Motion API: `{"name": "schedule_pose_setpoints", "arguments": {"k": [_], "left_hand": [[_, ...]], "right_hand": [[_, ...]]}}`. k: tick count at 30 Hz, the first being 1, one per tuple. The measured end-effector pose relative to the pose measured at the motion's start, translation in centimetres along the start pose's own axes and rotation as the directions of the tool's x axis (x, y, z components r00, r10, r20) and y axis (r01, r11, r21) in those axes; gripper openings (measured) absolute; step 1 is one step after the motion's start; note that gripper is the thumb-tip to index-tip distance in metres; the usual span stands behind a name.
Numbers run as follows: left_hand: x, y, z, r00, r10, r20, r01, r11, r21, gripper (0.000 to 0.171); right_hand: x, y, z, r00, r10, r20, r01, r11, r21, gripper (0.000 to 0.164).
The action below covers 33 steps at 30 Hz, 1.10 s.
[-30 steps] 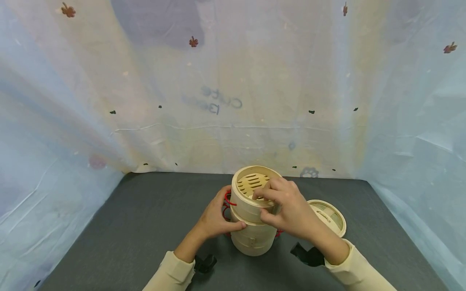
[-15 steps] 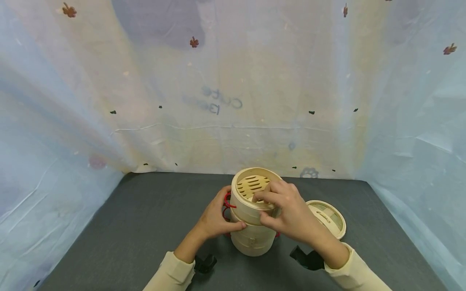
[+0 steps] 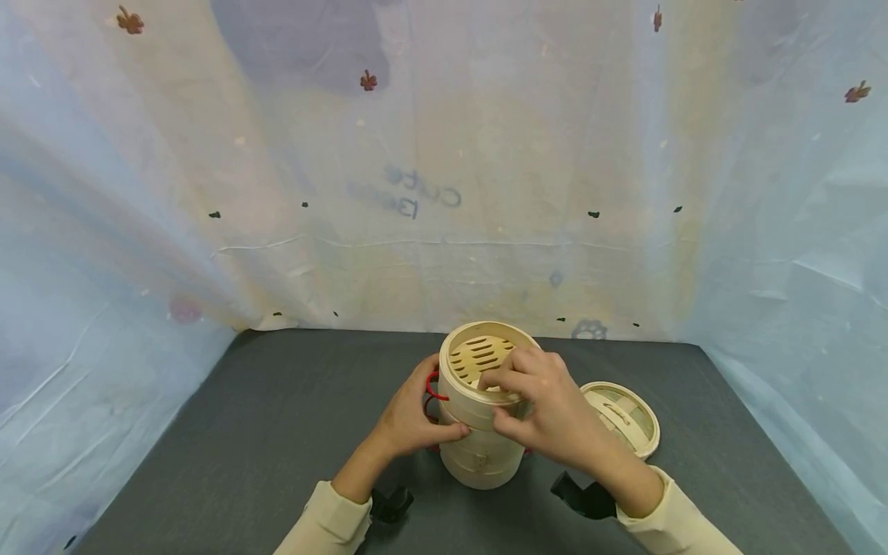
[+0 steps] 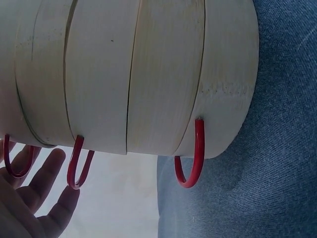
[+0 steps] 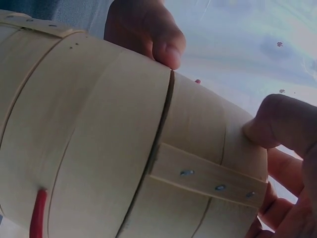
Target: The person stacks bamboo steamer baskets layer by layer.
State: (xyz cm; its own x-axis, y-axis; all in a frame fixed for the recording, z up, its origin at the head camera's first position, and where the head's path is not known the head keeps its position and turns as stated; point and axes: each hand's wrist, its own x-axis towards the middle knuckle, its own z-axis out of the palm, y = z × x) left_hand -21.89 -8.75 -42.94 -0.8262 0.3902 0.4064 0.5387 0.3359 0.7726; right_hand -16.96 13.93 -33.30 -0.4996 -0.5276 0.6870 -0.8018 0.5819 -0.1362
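Observation:
A stack of round bamboo steamer baskets point(image 3: 481, 460) stands upright on the dark table, with red loop handles point(image 4: 198, 153) at its sides. My left hand point(image 3: 411, 416) holds the stack from the left, its thumb on the front near a seam and its fingers behind, close to the handles. My right hand point(image 3: 548, 401) pinches the near right rim of the top steamer basket point(image 3: 461, 385), thumb outside and fingertips inside. A slotted floor point(image 3: 479, 354) shows within that basket. In the right wrist view, a dark seam runs beneath the top basket, and the left thumb point(image 5: 169, 49) touches there.
The round bamboo lid point(image 3: 627, 420) lies on the table to the right, partly behind the right forearm. Pale printed sheeting point(image 3: 444, 154) hangs behind and at both sides of the dark table point(image 3: 298, 416).
The top basket has sunk slightly, and its red handle on the left sits a little lower. My right hand has shifted slightly left with it; the left hand has barely moved.

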Motion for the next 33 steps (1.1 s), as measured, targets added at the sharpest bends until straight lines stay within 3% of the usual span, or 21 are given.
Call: {"name": "schedule_pose_setpoints", "arguments": {"k": [20,25,33], "left_hand": [[0.0,-0.3,0.1,1.000,-0.020,-0.007,0.020,1.000,0.021,0.093],[-0.1,-0.3,0.1,1.000,0.015,-0.010,-0.015,1.000,0.021,0.095],[0.2,0.3,-0.1,0.990,0.137,-0.043,-0.136,0.990,0.025,0.099]], "right_hand": [[0.0,-0.1,0.2,1.000,0.009,0.015,-0.009,1.000,-0.003,0.028],[0.0,0.1,0.0,1.000,0.013,-0.003,-0.013,1.000,0.025,0.028],[-0.2,0.8,-1.3,0.997,0.071,-0.024,-0.070,0.996,0.059,0.040]]}}
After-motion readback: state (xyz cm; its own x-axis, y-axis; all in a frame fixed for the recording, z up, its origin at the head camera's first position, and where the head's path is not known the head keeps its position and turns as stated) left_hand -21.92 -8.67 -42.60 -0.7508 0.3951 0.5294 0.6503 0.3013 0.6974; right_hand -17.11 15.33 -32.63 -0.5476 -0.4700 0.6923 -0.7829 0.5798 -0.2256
